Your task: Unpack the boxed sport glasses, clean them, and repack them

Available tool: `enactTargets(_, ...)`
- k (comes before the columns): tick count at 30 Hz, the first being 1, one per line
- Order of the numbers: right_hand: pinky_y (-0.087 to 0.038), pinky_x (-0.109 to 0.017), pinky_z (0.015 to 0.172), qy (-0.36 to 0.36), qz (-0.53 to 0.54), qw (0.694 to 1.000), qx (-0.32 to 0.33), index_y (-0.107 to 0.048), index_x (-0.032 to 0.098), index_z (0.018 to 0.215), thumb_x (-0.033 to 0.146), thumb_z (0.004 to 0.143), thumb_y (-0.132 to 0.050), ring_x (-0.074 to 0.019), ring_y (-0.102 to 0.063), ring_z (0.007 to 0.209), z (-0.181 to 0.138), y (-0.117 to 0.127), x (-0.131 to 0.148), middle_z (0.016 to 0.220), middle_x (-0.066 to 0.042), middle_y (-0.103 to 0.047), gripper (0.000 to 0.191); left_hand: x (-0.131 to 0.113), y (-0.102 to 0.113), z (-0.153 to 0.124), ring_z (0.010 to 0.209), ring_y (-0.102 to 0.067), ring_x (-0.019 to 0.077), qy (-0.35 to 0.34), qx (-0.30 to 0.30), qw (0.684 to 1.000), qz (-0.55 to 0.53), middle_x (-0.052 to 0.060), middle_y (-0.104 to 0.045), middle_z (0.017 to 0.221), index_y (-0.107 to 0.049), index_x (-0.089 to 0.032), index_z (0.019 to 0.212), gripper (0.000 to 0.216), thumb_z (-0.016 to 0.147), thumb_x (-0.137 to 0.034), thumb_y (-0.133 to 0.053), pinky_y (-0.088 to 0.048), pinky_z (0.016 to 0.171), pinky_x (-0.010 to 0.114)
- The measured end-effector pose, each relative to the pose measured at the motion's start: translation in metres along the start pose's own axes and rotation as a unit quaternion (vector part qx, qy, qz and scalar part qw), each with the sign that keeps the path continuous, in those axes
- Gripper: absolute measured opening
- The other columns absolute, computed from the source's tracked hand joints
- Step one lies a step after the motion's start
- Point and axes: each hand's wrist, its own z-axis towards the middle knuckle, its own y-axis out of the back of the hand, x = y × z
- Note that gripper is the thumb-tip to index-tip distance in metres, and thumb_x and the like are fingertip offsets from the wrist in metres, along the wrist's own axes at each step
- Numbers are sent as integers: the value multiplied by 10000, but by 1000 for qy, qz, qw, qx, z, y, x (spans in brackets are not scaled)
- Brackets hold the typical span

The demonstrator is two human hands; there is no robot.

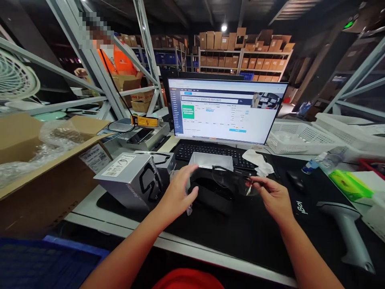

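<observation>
My right hand point(272, 196) pinches a pair of dark glasses point(233, 180) by one end and holds them just above the black desk mat point(240, 237). Under the glasses lies a black case point(215, 194). My left hand point(180, 192) hovers with its fingers spread, just left of the case and beside a grey product box point(128, 180) printed with a picture of glasses. A small open grey box point(210, 160) sits in front of the keyboard point(213, 151).
A lit monitor point(224, 110) stands behind the keyboard. A crumpled white tissue point(255, 160) and a mouse point(296, 180) lie to the right, a barcode scanner point(349, 228) farther right. An open cardboard box point(36, 160) with plastic wrap is at left. A person in orange point(118, 60) stands behind the rack.
</observation>
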Motion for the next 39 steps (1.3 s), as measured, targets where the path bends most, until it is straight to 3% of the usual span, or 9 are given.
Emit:
enactTargets(8,-639,-439,780,-40,107,993,37,-781,243,939,586,772,-790,-290,-775,766,-7,-12,13,818,-77,-793,382,-6,-35,43,1145,-675,257,25,50,974,-219,91,-744,1176,-719,-197,1086,255,872,-293,-620,-505,1054,426)
enactTargets(14,-630,-442,792,-94,141,983,70,-767,216,974,626,753,-795,-282,-769,733,-5,-14,7,799,-83,-787,467,-3,-40,34,1099,-706,284,88,117,895,-422,120,-767,1132,-743,-176,968,291,873,-444,-681,-529,1020,444)
enactTargets(20,-610,-350,827,-126,250,955,92,-695,206,781,552,799,-795,-248,-740,981,-7,-23,4,1051,-95,-777,360,3,-48,25,982,-738,267,149,111,805,-563,114,-776,966,-706,-151,923,354,835,-490,-762,-568,922,404)
enactTargets(23,-582,-255,626,-175,299,927,147,-659,199,781,580,791,-792,-187,-738,729,-8,-22,6,771,-56,-758,404,3,-47,22,805,-735,222,160,105,780,-596,61,-730,752,-667,-147,869,426,783,-543,-799,-583,805,349)
enactTargets(26,-446,-196,422,-177,286,928,161,-673,195,897,620,799,-763,-120,-588,424,-8,-15,5,532,13,-639,446,5,-44,21,570,-656,152,178,111,769,-604,-10,-632,583,-658,-149,918,480,776,-590,-784,-542,623,268)
enactTargets(29,-333,-184,349,-171,259,941,137,-656,198,906,627,804,-750,-86,-461,314,-4,-8,5,497,32,-606,450,8,-41,21,404,-528,104,195,146,778,-578,-54,-554,508,-659,-149,1002,524,810,-632,-721,-436,458,219)
enactTargets(32,-446,-217,431,-143,232,956,107,-672,201,893,596,809,-758,-117,-581,424,-1,-4,6,648,-19,-698,413,6,-40,19,485,-592,124,165,173,837,-492,-22,-615,570,-674,-148,1033,474,868,-592,-662,-500,538,250)
enactTargets(36,-551,-299,575,-44,206,976,46,-718,227,943,536,828,-769,-174,-662,574,-6,7,8,717,-33,-715,335,-4,-37,17,993,-719,229,63,149,923,-348,99,-745,1071,-652,-184,1227,415,874,-395,-700,-563,941,378)
enactTargets(39,-548,-320,606,45,184,982,16,-728,250,912,500,859,-754,-180,-653,614,-15,19,12,717,-28,-696,257,-14,-33,17,1396,-497,297,-12,125,959,-252,126,-520,1506,-465,-254,1476,766,793,-351,-799,-370,1207,479)
